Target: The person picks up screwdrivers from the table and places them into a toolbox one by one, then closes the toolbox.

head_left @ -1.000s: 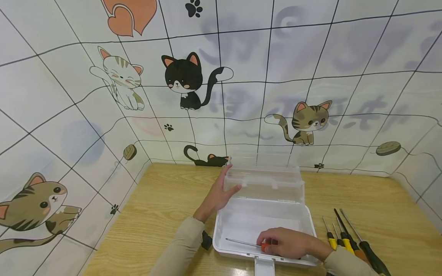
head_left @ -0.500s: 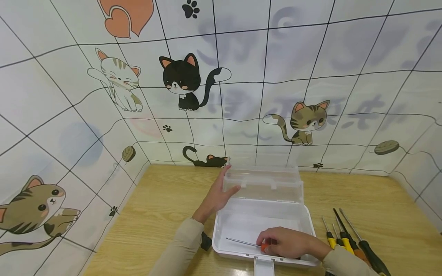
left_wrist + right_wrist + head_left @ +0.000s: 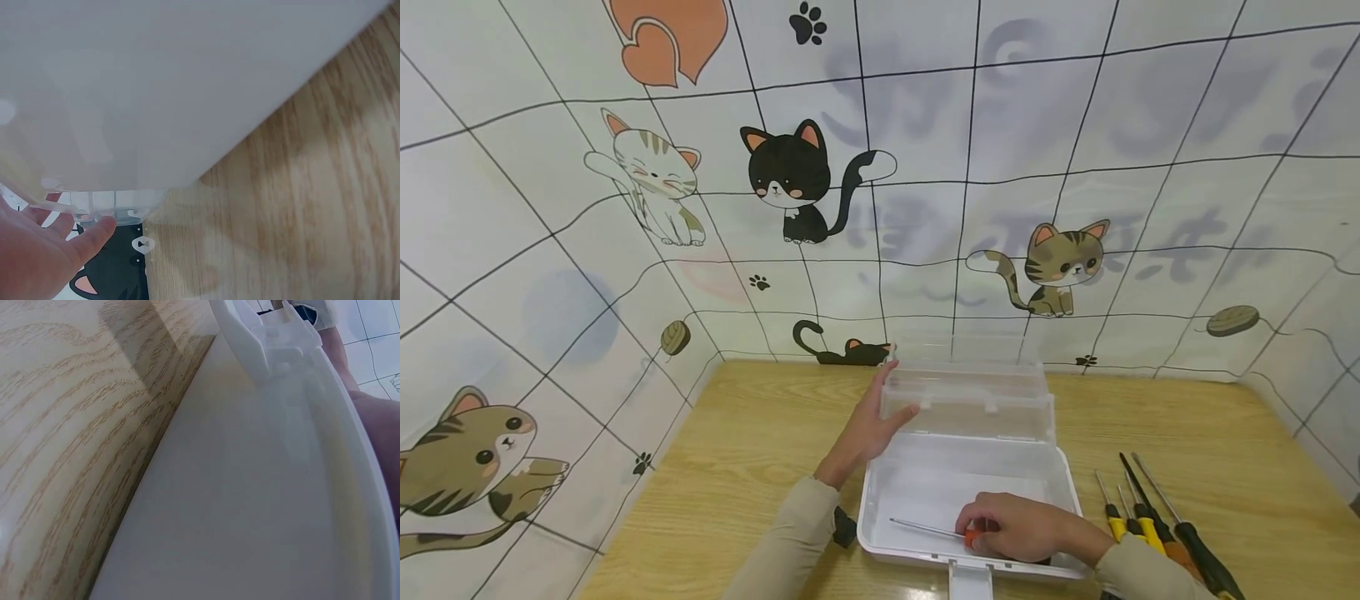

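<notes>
A white plastic case (image 3: 917,475) lies open on the table, its clear lid (image 3: 970,408) tilted up at the back. My left hand (image 3: 868,425) holds the lid's left edge, thumb at the front and fingers behind; in the left wrist view, the thumb and fingers reach the lid (image 3: 125,215) past the case's white wall (image 3: 125,100). Low inside the case, my right hand (image 3: 1018,527) grips a screwdriver by its red handle (image 3: 973,536), its thin shaft (image 3: 921,527) pointing left. The right wrist view shows mostly the case's outer wall (image 3: 231,487).
Several screwdrivers (image 3: 1157,525) with yellow, orange and black handles lie right of the case. The case's white latch (image 3: 970,581) hangs at the front. A small black object (image 3: 844,528) shows beside the left sleeve. A patterned wall (image 3: 925,208) stands behind the table (image 3: 760,442).
The head view has shifted slightly. Both hands stay in place, the left on the lid and the right with the screwdriver in the case.
</notes>
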Demonstrator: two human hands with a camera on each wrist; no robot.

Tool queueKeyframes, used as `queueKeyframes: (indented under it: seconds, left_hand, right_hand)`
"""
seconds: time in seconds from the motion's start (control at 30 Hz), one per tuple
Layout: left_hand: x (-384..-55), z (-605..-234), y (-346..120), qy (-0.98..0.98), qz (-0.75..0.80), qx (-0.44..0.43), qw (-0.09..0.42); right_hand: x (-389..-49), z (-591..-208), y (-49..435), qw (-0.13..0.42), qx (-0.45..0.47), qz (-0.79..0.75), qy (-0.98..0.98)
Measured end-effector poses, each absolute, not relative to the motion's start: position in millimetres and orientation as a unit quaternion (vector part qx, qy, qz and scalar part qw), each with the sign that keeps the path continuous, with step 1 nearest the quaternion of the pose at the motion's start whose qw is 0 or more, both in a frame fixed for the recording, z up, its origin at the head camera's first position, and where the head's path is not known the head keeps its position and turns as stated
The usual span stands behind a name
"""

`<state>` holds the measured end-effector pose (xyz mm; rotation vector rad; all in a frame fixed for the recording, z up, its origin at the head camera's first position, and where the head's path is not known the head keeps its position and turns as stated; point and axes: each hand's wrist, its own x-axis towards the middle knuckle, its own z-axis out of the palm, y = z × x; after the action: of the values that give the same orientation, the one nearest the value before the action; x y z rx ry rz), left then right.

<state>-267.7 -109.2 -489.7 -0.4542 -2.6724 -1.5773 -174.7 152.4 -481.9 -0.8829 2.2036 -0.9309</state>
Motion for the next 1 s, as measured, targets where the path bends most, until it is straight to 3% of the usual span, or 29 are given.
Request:
queueKeyframes:
  seconds: [1.0]
  left_hand:
    - [-267.9,-491.9,-109.4,-0.853,-0.503,-0.139,0.002]
  right_hand:
    - [-171.9,-482.3,151.3,0.282,-0.334,-0.338,0.833]
